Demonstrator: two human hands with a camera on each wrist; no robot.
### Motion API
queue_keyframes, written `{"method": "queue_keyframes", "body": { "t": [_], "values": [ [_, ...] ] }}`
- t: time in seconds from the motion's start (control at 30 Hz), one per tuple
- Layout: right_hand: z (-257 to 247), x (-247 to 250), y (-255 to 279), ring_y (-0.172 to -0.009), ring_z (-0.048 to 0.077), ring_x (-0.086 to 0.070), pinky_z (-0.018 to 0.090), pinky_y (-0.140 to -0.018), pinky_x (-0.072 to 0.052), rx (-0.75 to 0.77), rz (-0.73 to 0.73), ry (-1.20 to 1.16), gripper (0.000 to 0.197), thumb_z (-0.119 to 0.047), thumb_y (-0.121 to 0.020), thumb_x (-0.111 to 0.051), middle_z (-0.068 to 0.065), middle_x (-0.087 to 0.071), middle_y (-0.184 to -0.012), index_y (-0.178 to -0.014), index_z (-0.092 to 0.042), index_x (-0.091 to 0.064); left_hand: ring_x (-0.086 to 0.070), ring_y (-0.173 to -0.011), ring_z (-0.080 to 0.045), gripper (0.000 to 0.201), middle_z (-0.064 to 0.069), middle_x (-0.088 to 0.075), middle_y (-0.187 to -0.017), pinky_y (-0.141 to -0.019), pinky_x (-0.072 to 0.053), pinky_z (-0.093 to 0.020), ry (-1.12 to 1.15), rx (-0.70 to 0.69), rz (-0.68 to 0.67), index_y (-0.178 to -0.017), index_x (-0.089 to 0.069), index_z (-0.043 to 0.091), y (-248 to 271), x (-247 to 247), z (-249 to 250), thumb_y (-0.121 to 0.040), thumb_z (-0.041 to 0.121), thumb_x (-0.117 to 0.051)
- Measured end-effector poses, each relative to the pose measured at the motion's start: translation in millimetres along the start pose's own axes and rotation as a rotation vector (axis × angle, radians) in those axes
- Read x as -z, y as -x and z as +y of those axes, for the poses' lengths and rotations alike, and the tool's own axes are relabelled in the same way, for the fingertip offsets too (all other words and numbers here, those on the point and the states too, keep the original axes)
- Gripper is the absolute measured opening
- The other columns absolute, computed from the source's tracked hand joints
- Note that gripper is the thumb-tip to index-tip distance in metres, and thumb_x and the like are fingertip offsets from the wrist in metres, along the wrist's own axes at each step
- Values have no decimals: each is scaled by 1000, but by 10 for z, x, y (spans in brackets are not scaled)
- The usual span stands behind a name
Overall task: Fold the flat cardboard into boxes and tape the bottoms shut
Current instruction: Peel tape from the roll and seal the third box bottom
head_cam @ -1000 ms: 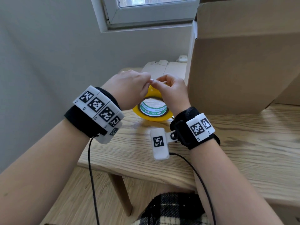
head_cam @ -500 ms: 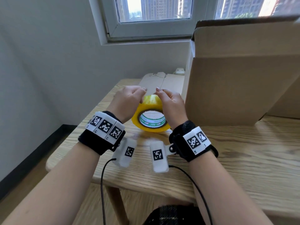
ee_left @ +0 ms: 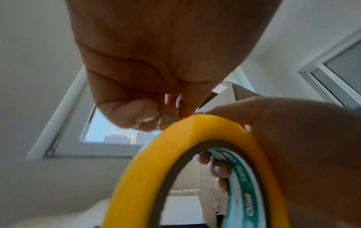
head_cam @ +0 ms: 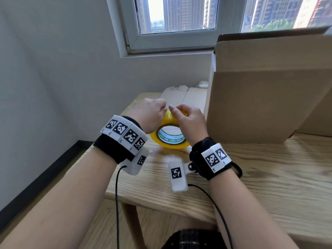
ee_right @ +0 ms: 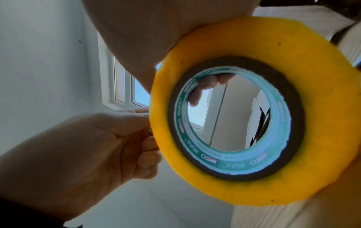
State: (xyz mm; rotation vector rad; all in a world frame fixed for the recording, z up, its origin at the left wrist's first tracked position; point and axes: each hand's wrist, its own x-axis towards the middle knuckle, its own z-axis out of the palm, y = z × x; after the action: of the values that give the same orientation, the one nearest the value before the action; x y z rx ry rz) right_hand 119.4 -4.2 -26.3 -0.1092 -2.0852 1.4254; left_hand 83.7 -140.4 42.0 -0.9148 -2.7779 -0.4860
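Since earlier frame: tape roll (head_cam: 169, 139) and both hands lifted slightly, view tilted up. Right hand (head_cam: 190, 121) clamps roll, fingers through core; left hand (head_cam: 150, 115) pinches at tape end. Box (head_cam: 260, 97) stands erected at right; no strip drawn yet, bottom taping not visible.

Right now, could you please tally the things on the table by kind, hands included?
Hands: 2, left hand and right hand
Tape roll: 1
Upright cardboard box: 1
Flat cardboard: 1 pile, sheets uncountable
Total: 5
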Motion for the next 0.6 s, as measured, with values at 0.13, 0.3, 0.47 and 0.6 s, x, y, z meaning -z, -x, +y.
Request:
{"method": "queue_keyframes", "body": {
  "t": [0.13, 0.3, 0.47, 0.6],
  "values": [
    [12, -4, -13, -80, 18, -65, 47, -79, -56, -30, 8, -54, 30, -53, -83, -66, -5, -69, -75, -82, -24, -73, -43, -67, -21, 33, 1, -45, -67, -66, -35, -37, 277, -32, -25, -70, -42, 17, -40, -85, -179, -103, 20, -45],
    [9, -21, 5, -74, 18, -63, 48, -75, -56, -57, 26, -115, 26, -53, -77, -65, -9, -64, -66, -69, -28, -69, -35, -44, -8, 31, 11, -40, -51, -44, -30, -24, 746, 37, -20, -71, -40, 16, -4, -252, -338, -99, 28, -47],
    [-11, -16, 18, -67, 15, -57, 43, -70, -53, -82, 26, -161, 26, -50, -75, -66, -13, -58, -57, -62, -29, -67, -30, -38, -2, 35, 11, -37, -47, -40, -24, -14, 1031, 141, 14, -71, -37, 13, 58, -292, -319, -106, 10, -35],
    [-15, -4, 21, -65, 17, -51, 38, -66, -45, -136, 38, -257, 33, -47, -70, -70, -5, -53, -57, -65, -15, -68, -32, -40, -4, 33, 7, -36, -51, -41, -25, -14, 1283, 288, 74, -74, -36, 16, 93, -371, -374, -106, 9, -34]
  ]
}}
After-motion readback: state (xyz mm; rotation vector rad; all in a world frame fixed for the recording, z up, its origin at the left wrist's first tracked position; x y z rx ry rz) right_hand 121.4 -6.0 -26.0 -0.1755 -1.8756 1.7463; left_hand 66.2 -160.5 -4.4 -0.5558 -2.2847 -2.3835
